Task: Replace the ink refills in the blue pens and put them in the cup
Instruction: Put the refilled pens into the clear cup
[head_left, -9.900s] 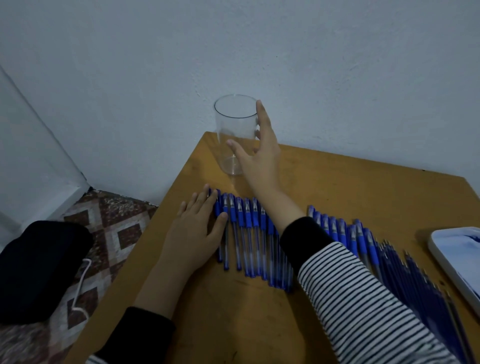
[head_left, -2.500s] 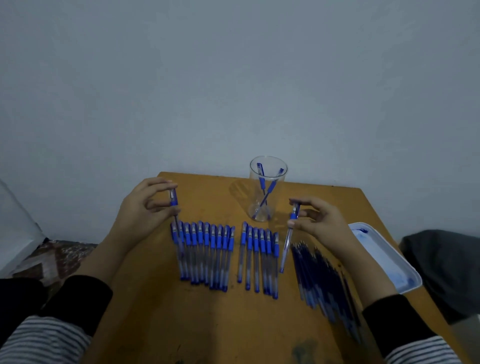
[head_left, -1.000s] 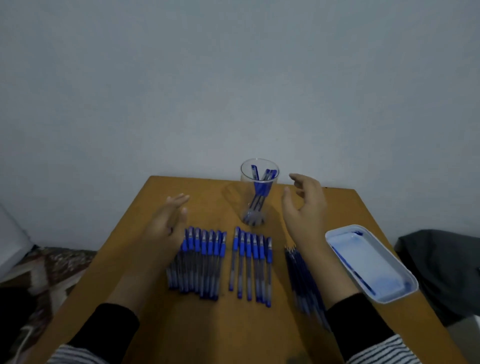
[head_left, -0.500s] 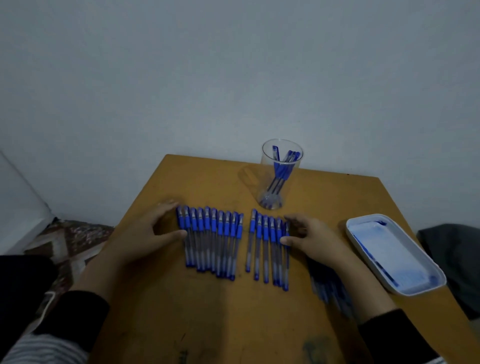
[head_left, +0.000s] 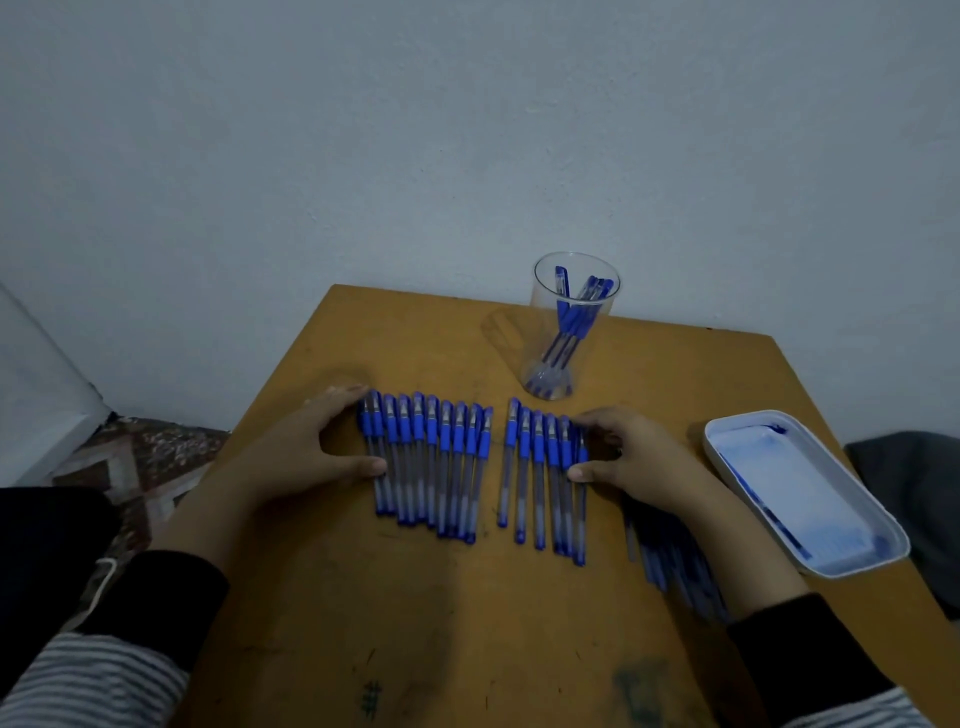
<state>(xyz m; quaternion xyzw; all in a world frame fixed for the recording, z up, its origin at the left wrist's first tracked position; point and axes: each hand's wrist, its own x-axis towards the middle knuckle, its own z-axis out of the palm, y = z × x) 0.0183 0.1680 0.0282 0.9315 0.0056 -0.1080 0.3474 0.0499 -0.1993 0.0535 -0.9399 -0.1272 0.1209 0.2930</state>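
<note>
We see the clear cup (head_left: 540, 332) standing upright near the far edge of the counter (head_left: 467, 623), and a few blue pens (head_left: 571, 322) lean inside it with their caps uppermost. Nearer to us than the cup and to its left, a long row of pens (head_left: 431, 462) lies flat, side by side, caps pointing toward the cup's end of the counter. Straight in front of the cup a shorter row (head_left: 540, 478) lies the same way, with a narrow strip of bare counter between the two rows. Our left hand (head_left: 301, 457) rests at the outer side of the long row. Its fingers (head_left: 343, 397) are nearly straight and spread wide from the thumb. The fingertips touch the cap end of the leftmost pen (head_left: 370, 421) and the thumb touches its barrel, gripping nothing. Our right hand (head_left: 639, 457) sits in front of the cup and slightly to its right, at the outer side of the shorter row. Its fingers (head_left: 602, 418) are bent, with the tips at the cap end of the rightmost pen (head_left: 581, 514) and the thumb against its barrel. That pen lies flat in its row, and we cannot tell whether the hand pinches it or only touches it. Farther from the cup, a dark heap of thin refills (head_left: 670, 551) lies partly hidden under the right forearm. Right of the cup and nearer to us, a white tray (head_left: 769, 467) smeared with blue lies by the counter's edge.
</note>
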